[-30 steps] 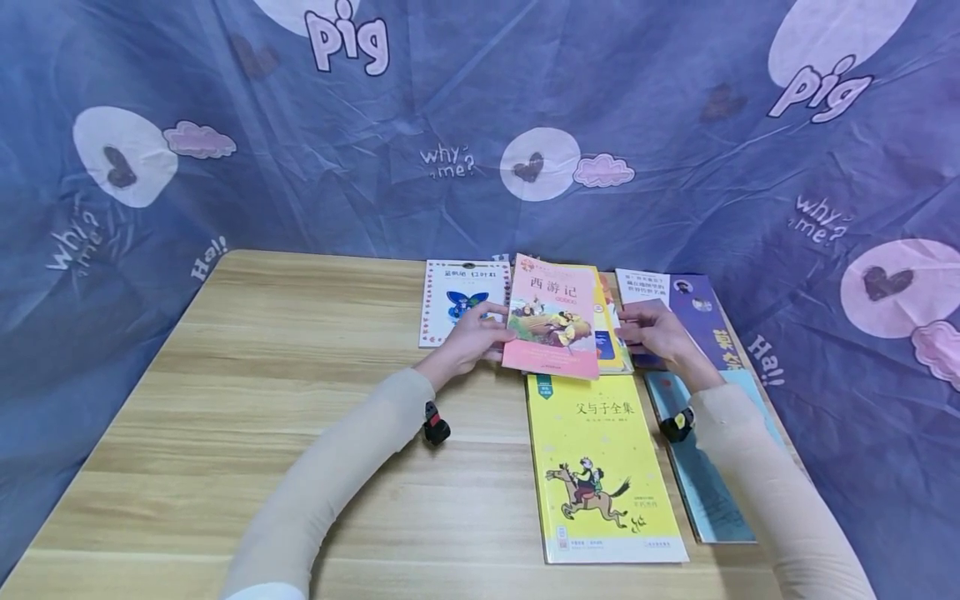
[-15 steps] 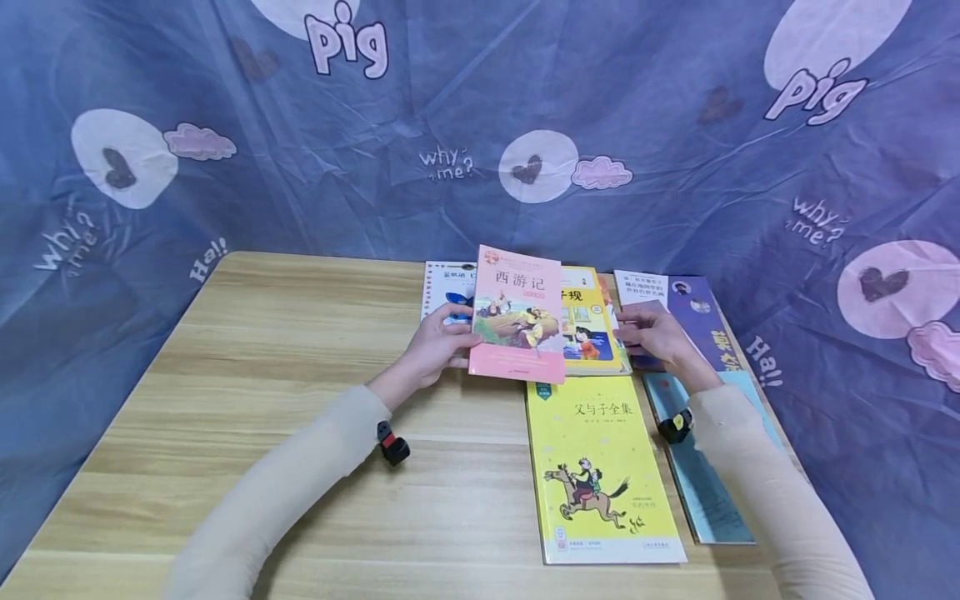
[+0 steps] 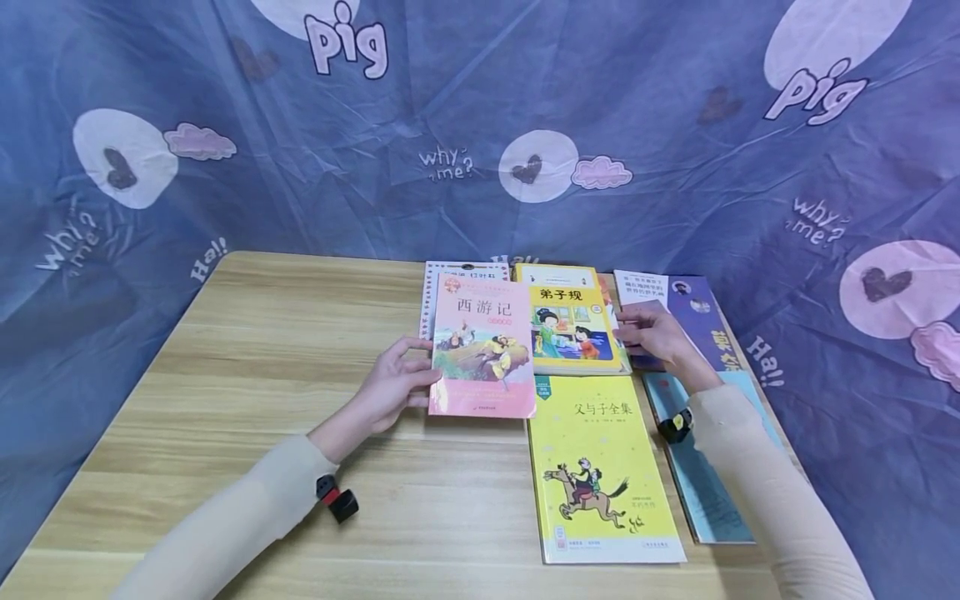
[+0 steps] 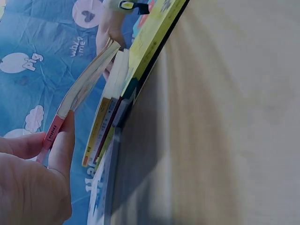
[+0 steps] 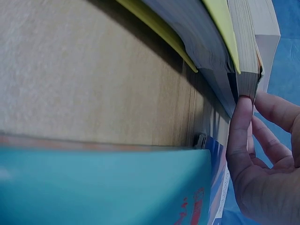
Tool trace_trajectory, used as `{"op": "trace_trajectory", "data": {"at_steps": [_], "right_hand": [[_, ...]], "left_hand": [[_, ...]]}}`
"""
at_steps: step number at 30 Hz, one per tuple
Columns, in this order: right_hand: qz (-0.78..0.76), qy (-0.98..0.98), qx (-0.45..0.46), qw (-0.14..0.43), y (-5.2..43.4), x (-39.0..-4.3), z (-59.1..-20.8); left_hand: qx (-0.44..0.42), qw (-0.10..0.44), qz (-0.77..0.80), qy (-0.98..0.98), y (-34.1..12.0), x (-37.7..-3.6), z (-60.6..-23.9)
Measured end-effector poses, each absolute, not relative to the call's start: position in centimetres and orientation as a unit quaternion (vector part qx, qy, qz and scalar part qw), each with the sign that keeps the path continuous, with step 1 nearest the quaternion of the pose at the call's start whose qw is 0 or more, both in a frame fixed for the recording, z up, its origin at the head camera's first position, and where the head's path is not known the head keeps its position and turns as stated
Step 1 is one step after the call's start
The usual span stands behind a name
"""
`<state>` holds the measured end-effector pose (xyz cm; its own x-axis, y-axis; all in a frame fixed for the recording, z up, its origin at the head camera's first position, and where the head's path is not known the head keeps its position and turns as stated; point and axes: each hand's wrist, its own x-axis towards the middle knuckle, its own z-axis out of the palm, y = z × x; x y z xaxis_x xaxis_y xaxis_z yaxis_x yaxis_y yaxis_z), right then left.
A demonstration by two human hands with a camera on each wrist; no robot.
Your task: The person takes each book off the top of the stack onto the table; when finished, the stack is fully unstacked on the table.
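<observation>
My left hand [image 3: 390,387] pinches a pink book [image 3: 483,387] by its left edge. The left wrist view has the book's spine [image 4: 54,131] between thumb and finger, raised clear of the tabletop. Beneath and behind it lies a white book with a patterned border [image 3: 429,308], mostly covered. My right hand [image 3: 656,337] rests its fingertips against the right edge of a yellow book with two cartoon figures [image 3: 570,329], on top of a stack. In the right wrist view the right thumb [image 5: 241,115] touches the page edge of a thick book [image 5: 247,56].
A larger yellow book with a horse picture [image 3: 607,475] lies in front of the stack. To its right is a teal book [image 3: 708,475], partly under the right forearm. A purple book [image 3: 701,321] lies at the back right of the wooden table [image 3: 262,367]. Blue printed cloth [image 3: 375,192] hangs behind.
My left hand has carried the pink book leftward and toward me, off the smaller yellow book, whose cover now shows. My right hand has stayed at the stack's right edge.
</observation>
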<state>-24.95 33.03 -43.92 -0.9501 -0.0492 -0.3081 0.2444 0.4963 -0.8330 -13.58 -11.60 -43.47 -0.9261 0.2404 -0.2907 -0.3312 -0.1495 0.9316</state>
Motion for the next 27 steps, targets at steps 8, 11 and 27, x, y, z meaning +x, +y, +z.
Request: {"op": "trace_trajectory", "data": {"at_steps": [8, 11, 27], "right_hand": [[-0.495, 0.853, 0.056, 0.156, 33.0, -24.8, -43.7], [-0.493, 0.854, 0.058, 0.157, 32.9, -24.8, -43.6], [-0.488, 0.856, 0.057, 0.161, 33.0, -24.7, -43.6]], "left_hand": [[-0.046, 0.211, 0.758, 0.615, -13.3, -9.2, -44.3], [-0.047, 0.225, 0.762, 0.605, -13.6, -7.6, -44.8], [-0.067, 0.261, 0.764, 0.586, -13.4, -4.7, -46.8]]}}
